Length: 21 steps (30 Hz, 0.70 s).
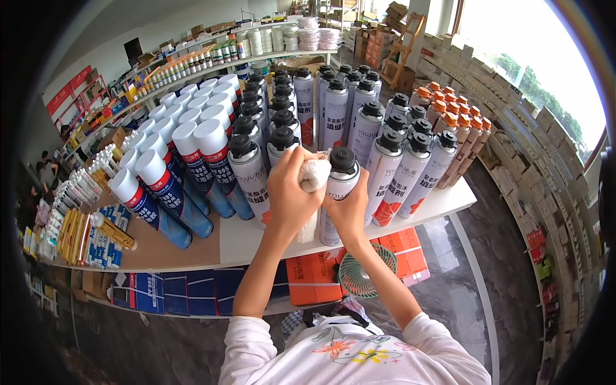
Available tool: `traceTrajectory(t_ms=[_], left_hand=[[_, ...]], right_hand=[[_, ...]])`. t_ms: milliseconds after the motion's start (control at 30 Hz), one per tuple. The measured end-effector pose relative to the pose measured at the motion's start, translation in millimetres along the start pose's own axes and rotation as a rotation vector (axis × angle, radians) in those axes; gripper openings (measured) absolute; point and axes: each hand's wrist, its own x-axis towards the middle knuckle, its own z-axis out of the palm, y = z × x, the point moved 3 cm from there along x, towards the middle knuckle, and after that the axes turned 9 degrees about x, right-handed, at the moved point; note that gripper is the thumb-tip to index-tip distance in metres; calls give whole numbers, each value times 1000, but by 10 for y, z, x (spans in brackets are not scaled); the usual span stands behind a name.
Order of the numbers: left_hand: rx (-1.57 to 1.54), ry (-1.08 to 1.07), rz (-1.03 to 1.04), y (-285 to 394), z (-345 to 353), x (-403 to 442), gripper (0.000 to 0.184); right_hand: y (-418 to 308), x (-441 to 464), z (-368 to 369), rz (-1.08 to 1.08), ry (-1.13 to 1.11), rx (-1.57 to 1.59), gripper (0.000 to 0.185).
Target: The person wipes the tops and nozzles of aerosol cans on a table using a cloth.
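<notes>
My left hand (289,186) is closed around a bunched white cloth (315,175), and a strip of it hangs below by the table edge. Next to it, my right hand (348,208) grips a white foam sealant can (340,187) with a black cap. The can is upright at the front edge of the table, and the cloth is close to its cap; whether they touch I cannot tell. Similar black-capped cans (385,176) stand in rows behind and on both sides of my hands.
Blue cans with white caps (168,186) fill the table's left part; orange-capped cans (463,144) stand at right. Yellow tubes (114,231) lie far left. Below are orange boxes (314,280), blue boxes (192,294) and a green fan (366,273). Stocked shelves (507,128) curve along the right.
</notes>
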Motion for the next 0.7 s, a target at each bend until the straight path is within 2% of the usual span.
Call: traceTrajectory(t_ms=[67, 100, 167, 200, 267, 300, 333, 400, 433, 467, 567, 667, 700], left_hand=[[-134, -82, -131, -74, 1, 66, 24], [-128, -85, -130, -60, 4, 57, 24], [139, -77, 12, 38, 24, 38, 31], [138, -80, 20, 104, 6, 38, 31], [472, -134, 162, 356, -60, 15, 36], [536, -143, 261, 477, -58, 3, 38], [532, -153, 262, 483, -28, -12, 38], [778, -124, 490, 538, 47, -81, 36], [868, -131, 547, 535, 71, -124, 29], [861, -133, 556, 532, 59, -134, 29], [995, -200, 802, 532, 1, -126, 15], [854, -245, 799, 490, -97, -70, 13], [818, -253, 825, 482, -123, -50, 20]], right_hand=[[8, 56, 23, -8, 1, -10, 72], [53, 67, 9, -12, -5, 0, 72], [86, 77, -15, -39, -18, 12, 72], [81, 80, -20, -43, -10, 16, 72], [81, 52, -9, 10, -16, 25, 72], [49, 49, -14, 47, -28, 26, 71], [61, 53, -22, 55, -20, 24, 71], [91, 43, -32, 60, -42, 98, 68], [113, 37, -39, -5, -39, 73, 67], [117, 47, -48, -6, -27, 72, 67], [55, 54, -41, 61, -52, 125, 67], [75, 41, -28, 9, -45, 44, 70], [115, 44, -13, 12, -46, 47, 70]])
